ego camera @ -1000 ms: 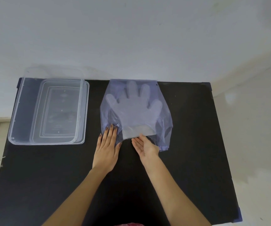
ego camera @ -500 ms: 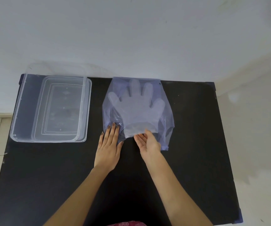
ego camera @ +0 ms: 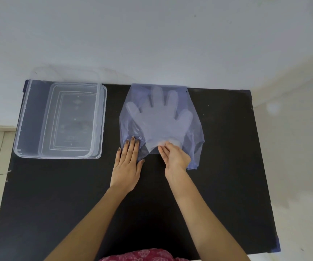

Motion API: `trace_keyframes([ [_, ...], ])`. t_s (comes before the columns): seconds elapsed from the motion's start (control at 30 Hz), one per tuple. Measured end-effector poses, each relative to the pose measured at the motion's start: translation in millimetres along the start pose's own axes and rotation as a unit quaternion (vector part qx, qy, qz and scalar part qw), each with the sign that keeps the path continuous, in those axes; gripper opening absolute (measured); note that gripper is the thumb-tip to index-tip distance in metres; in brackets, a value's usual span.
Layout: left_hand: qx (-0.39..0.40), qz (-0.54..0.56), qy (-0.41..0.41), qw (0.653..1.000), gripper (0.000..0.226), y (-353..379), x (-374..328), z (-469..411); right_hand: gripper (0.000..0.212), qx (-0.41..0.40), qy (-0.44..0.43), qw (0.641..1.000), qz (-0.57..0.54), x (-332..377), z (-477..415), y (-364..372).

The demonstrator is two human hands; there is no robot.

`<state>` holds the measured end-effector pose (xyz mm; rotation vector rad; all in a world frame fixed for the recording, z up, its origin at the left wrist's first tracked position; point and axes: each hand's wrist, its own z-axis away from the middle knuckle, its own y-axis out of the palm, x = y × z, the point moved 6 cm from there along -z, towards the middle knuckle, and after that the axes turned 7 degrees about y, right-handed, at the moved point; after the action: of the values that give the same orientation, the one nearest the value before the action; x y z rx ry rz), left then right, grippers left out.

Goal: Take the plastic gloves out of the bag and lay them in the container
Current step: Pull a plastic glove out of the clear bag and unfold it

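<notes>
A thin bluish plastic bag (ego camera: 196, 136) lies flat on the black table (ego camera: 227, 166), its mouth toward me. Inside it, a stack of clear plastic gloves (ego camera: 160, 117) shows through, fingers pointing away. My left hand (ego camera: 127, 164) rests flat with its fingertips pressing the bag's near left corner. My right hand (ego camera: 174, 156) sits at the bag's mouth, its fingers pinching the cuff of the gloves. The clear rectangular container (ego camera: 61, 121) stands open at the table's far left, with nothing inside.
A white wall runs along the table's far edge, just behind the bag and the container. Pale floor tiles show past the table's left side. Bare black tabletop stretches on the right and near me.
My right hand has slid forward into the bag's mouth and closed its fingers on the gloves' cuff. My left hand has stayed pressed on the bag's corner.
</notes>
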<state>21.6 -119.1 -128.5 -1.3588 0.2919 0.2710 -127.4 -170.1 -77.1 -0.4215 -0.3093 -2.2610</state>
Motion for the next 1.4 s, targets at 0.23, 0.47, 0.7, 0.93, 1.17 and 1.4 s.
trace_keyframes([
  [0.23, 0.002, -0.017, -0.001, 1.0, 0.065, -1, -2, -1, 0.014, 0.005, 0.028, 0.999, 0.023, -18, 12, -30],
  [0.47, -0.018, 0.024, -0.006, 1.0, 0.066, -7, -3, 2, 0.011, 0.008, 0.033, 0.999, 0.028, -24, 19, -53],
  [0.7, -0.204, 0.313, -0.145, 0.916, 0.039, -64, -39, 39, 0.021, 0.033, 0.024, 0.998, 0.057, -12, 13, -54],
  [0.93, -0.109, 0.535, -0.307, 0.779, 0.021, -29, -55, 26, 0.018, 0.089, 0.048, 0.985, 0.137, -2, 14, -53],
  [1.17, -0.122, 0.568, -0.348, 0.736, 0.021, -24, -62, 29, 0.015, 0.107, 0.057, 0.984, 0.128, 19, 10, -62],
  [1.4, -0.137, 0.632, -0.384, 0.66, 0.027, -20, -70, 30, 0.015, 0.138, 0.117, 0.982, 0.057, 18, 15, -50],
])
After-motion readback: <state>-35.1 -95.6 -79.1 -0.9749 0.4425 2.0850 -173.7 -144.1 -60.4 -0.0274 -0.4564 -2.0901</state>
